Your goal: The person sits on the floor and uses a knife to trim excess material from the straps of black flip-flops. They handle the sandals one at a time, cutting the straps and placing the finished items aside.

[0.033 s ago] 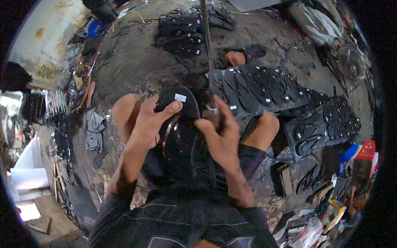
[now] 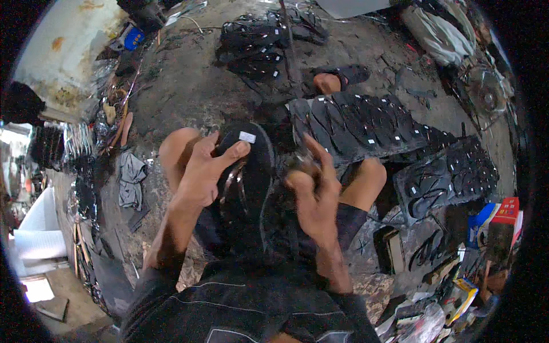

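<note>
Holding: your left hand point(image 2: 203, 171) grips the black sandal point(image 2: 246, 183) at its toe.
Right hand point(image 2: 311, 191): fingers spread, touching the sandal's right edge.

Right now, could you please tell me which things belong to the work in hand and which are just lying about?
In hand:
- black sandal, gripped by left hand
- right hand beside it

Lying about:
- rows of black sandals
- grey rag
- red box

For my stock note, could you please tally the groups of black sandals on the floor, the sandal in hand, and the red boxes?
Sandal groups on floor: 3 (far stack, middle row, right row)
Sandal in hand: 1
Red box: 1
Total: 5
</note>
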`<state>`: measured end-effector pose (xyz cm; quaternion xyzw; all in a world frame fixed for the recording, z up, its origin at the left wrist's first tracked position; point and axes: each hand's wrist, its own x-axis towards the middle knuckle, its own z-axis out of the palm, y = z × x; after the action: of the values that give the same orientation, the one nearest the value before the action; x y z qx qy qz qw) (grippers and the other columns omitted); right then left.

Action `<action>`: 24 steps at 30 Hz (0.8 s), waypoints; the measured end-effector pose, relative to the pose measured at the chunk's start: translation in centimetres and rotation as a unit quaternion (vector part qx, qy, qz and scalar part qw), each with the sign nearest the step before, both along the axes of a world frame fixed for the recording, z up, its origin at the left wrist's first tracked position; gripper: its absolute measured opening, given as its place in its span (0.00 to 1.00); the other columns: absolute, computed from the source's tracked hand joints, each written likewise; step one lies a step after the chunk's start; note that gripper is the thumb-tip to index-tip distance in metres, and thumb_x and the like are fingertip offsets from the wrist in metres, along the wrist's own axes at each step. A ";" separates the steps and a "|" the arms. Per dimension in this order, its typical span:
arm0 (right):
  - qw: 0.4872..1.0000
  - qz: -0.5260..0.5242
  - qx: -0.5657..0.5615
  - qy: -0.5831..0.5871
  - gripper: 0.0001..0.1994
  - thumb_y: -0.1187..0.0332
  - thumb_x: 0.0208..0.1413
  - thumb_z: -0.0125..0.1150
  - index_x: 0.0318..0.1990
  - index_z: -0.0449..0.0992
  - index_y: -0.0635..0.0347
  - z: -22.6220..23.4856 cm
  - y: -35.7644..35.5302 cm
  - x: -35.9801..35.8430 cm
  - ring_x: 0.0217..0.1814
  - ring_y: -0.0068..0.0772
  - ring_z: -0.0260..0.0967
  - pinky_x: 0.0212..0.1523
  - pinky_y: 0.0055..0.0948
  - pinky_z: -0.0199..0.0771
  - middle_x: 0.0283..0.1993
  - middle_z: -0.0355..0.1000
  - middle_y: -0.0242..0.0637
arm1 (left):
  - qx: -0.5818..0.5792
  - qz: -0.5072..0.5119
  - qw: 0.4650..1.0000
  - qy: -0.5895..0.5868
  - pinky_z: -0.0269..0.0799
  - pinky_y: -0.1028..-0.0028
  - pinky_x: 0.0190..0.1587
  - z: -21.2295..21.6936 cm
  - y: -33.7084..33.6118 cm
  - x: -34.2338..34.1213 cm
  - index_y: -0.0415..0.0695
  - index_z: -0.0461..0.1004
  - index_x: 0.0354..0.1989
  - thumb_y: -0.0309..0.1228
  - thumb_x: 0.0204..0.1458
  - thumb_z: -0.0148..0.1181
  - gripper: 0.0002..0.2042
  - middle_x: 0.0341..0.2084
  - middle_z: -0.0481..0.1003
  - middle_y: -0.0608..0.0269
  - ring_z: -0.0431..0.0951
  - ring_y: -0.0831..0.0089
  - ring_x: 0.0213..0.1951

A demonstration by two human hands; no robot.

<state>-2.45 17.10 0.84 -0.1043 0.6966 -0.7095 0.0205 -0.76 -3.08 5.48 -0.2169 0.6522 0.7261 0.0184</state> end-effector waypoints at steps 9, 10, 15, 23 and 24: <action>0.953 0.152 0.225 -0.133 0.06 0.67 0.63 0.59 0.42 0.71 0.59 -3.9 9.7 16.1 0.22 0.52 0.69 0.24 0.43 0.66 0.24 0.70 0.48 | 0.141 0.033 0.987 -0.063 0.77 0.77 0.45 0.1 -0.4 2.7 0.43 0.74 0.53 0.37 0.61 0.65 0.16 0.42 0.80 0.68 0.81 0.80 0.41; 0.954 0.155 0.221 -0.133 0.07 0.67 0.63 0.59 0.42 0.71 0.58 -3.9 9.7 16.6 0.22 0.53 0.70 0.24 0.43 0.66 0.24 0.70 0.48 | 0.137 0.036 0.987 -0.072 0.77 0.76 0.45 -0.3 -0.6 2.8 0.43 0.74 0.54 0.38 0.61 0.66 0.17 0.42 0.80 0.68 0.80 0.80 0.42; 0.958 0.136 0.237 -0.089 0.10 0.62 0.63 0.61 0.40 0.69 0.58 -7.2 6.7 12.0 0.26 0.59 0.71 0.25 0.49 0.67 0.26 0.72 0.50 | 0.023 -0.029 0.997 -0.073 0.75 0.77 0.46 -0.7 -0.8 2.8 0.43 0.74 0.53 0.40 0.61 0.66 0.18 0.41 0.79 0.70 0.78 0.81 0.41; 0.904 0.239 0.352 -0.030 0.18 0.51 0.67 0.54 0.43 0.73 0.59 -1.4 2.2 -2.0 0.30 0.66 0.72 0.31 0.57 0.70 0.27 0.74 0.55 | -0.057 -0.087 0.989 -0.103 0.73 0.74 0.49 0.2 -2.3 1.0 0.42 0.74 0.51 0.38 0.58 0.69 0.18 0.39 0.78 0.69 0.76 0.80 0.43; 0.912 0.235 0.335 -0.021 0.20 0.50 0.68 0.51 0.47 0.76 0.60 -1.3 1.6 -3.2 0.33 0.68 0.73 0.35 0.59 0.72 0.29 0.75 0.57 | -0.059 -0.097 0.989 -0.099 0.73 0.74 0.49 0.0 -2.1 0.5 0.42 0.74 0.51 0.38 0.58 0.69 0.18 0.39 0.78 0.69 0.76 0.79 0.43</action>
<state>-5.62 18.73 -0.46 -0.2368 0.8482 -0.4112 0.2353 -0.22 -5.15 5.46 -0.2242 0.7067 0.6564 0.1398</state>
